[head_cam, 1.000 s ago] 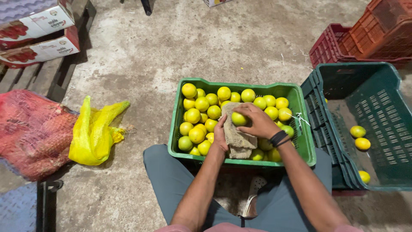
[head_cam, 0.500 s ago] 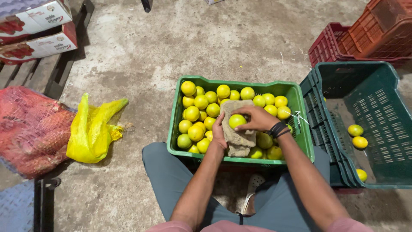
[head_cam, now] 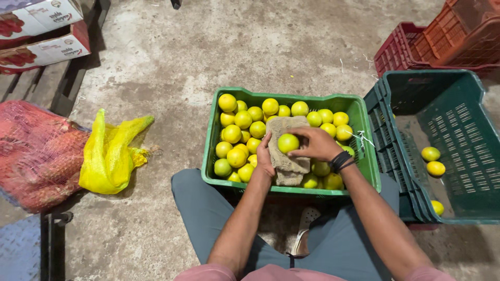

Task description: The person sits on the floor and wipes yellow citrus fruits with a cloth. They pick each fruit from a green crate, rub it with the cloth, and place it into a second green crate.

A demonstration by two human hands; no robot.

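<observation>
Right hand [head_cam: 316,144]: my fingers curl round one yellow-green fruit [head_cam: 288,143], pressing it on the cloth [head_cam: 285,151].
Left hand [head_cam: 265,158]: my fingers cup the cloth, steadying it over the green crate [head_cam: 359,156].

Floor: rough grey concrete floor [head_cam: 219,57], stained and patchy. Upper left: wooden pallet [head_cam: 49,88] carrying stacked cardboard boxes [head_cam: 44,31]. Left edge: red mesh sack [head_cam: 36,156] touching a yellow mesh bag [head_cam: 109,156]. Upper right: stacked red plastic crates [head_cam: 442,41]. Lower left corner: metal tread plate [head_cam: 21,252]. Lighting: even.
</observation>
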